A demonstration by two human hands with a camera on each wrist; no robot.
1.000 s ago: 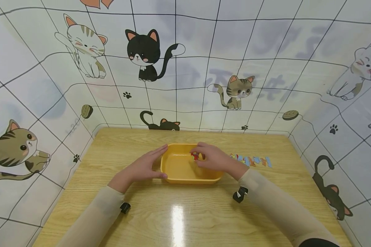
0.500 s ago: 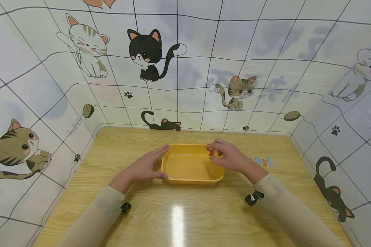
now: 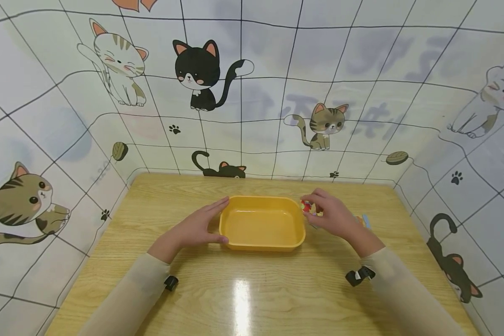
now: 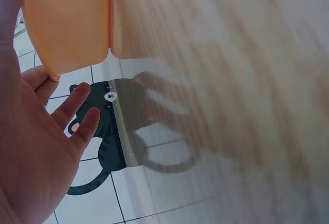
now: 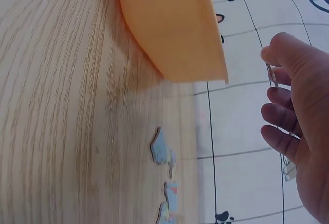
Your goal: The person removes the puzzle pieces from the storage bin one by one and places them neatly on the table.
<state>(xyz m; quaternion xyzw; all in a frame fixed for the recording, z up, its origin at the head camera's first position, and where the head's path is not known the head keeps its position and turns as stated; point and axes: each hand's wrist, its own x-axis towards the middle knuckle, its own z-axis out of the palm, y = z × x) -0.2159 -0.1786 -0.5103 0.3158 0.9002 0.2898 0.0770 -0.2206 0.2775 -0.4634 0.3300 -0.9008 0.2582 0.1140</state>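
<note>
A yellow plastic tray (image 3: 262, 224) sits on the wooden table. My left hand (image 3: 199, 226) spans the tray's left end, its nearly straight fingers at the back corner and the thumb at the front one. In the left wrist view, a fingertip (image 4: 50, 82) meets the tray's corner. My right hand (image 3: 333, 217) pinches a small, thin puzzle piece (image 3: 305, 206) with red on it, just beyond the tray's right rim. Seen edge-on in the right wrist view, the piece (image 5: 273, 77) shows between thumb and fingers. Other puzzle pieces (image 5: 159, 147) lie on the table, partly hidden by my right hand in the head view.
Behind and beside the wooden table (image 3: 193, 289) hangs a white grid-patterned cloth (image 3: 260, 93) with printed cats. A light blue puzzle piece (image 3: 366, 221) shows past my right wrist. A black wrist strap mount (image 3: 360, 276) sits on the right sleeve.
My right hand has moved rightward from over the tray to beyond its right rim, still pinching the red puzzle piece, and now covers more of the row. My left hand stays at the tray.
</note>
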